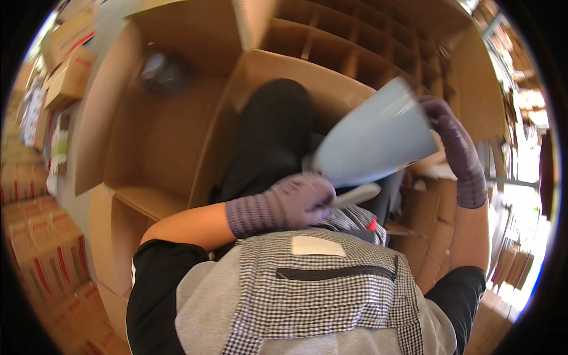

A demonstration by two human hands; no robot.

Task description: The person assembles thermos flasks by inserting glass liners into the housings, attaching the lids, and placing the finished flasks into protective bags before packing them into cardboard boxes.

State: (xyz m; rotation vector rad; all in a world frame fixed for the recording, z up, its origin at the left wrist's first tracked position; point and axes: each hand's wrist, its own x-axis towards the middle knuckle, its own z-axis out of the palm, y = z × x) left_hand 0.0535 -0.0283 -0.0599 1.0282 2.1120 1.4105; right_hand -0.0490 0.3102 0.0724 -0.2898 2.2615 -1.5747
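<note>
A pale blue-grey tapered vase [376,136] lies tilted over my lap, its wide end up and to the right. My left hand [302,198], in a purple-grey knit glove, is closed around its narrow lower end. A pale grey rounded piece [358,194] sticks out beside that hand; I cannot tell whether it belongs to the vase. My right hand [452,133], gloved alike, has its fingers bent in at the wide rim. The vase's top edge is smeared by motion, and its inside is hidden.
An open cardboard box [160,136] at the left holds a dark, shiny blurred thing [163,71]. Ahead stands a carton with cardboard dividers [349,56]. Stacked cartons [50,242] line the far left, and folded cardboard [423,222] lies at the right.
</note>
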